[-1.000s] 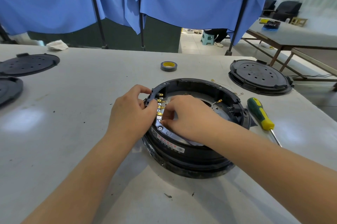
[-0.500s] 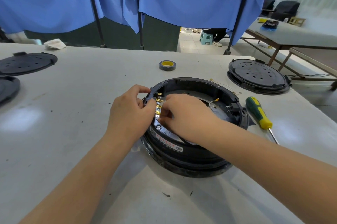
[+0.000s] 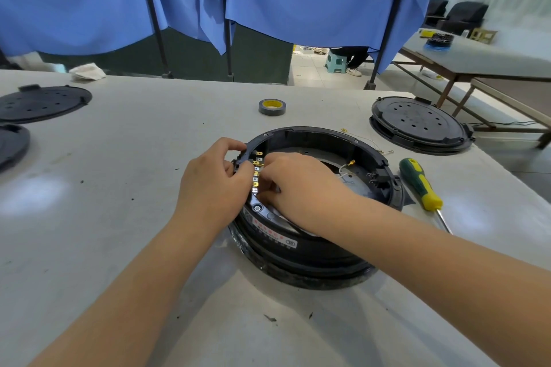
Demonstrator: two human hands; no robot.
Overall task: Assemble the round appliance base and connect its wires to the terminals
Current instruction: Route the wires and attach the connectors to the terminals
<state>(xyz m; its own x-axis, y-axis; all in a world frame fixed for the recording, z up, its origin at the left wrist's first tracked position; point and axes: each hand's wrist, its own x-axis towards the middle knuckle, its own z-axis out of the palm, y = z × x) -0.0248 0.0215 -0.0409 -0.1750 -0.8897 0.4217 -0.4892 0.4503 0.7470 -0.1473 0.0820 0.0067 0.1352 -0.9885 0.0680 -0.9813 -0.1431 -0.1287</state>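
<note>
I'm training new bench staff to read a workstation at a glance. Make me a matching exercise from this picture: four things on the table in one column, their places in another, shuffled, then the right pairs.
Things
1. tape roll
2. screwdriver
3. white cloth
4. wire with gold connector

Places
A. far left edge of the table
B. inside the round base
C. right of the base, touching nothing
D. beyond the base, mid-table

Pairs: 1-D, 2-C, 3-A, 4-B
</note>
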